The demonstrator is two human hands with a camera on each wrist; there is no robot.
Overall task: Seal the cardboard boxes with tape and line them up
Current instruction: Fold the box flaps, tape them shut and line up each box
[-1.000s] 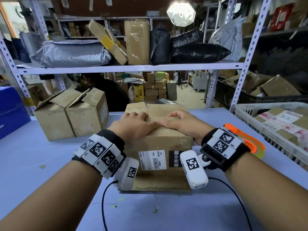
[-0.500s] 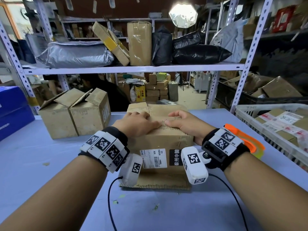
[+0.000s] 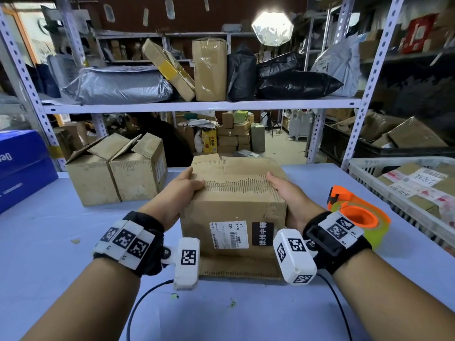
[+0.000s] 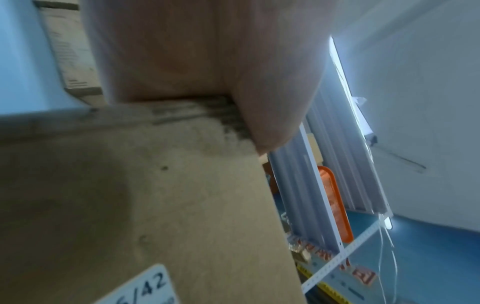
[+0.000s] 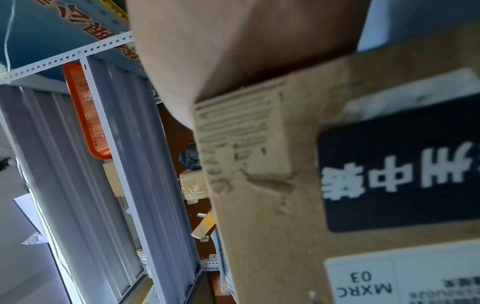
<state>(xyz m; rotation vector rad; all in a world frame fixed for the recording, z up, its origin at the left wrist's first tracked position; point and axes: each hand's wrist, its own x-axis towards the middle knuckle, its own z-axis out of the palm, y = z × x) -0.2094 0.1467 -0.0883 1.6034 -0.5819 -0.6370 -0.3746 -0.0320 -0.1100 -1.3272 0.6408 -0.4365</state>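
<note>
Between the left hand and the right hand sits the cardboard box; both clasp its upper edges, thumbs on top.

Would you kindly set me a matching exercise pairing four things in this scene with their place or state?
Things: 1 labelled box; 2 tape dispenser; 3 open boxes; 4 white basket.
States: A flaps up, table's left; B held between left hand and right hand; C holds labelled parcels; D orange, beside right wrist.
Pairs: 1-B; 2-D; 3-A; 4-C.
</note>
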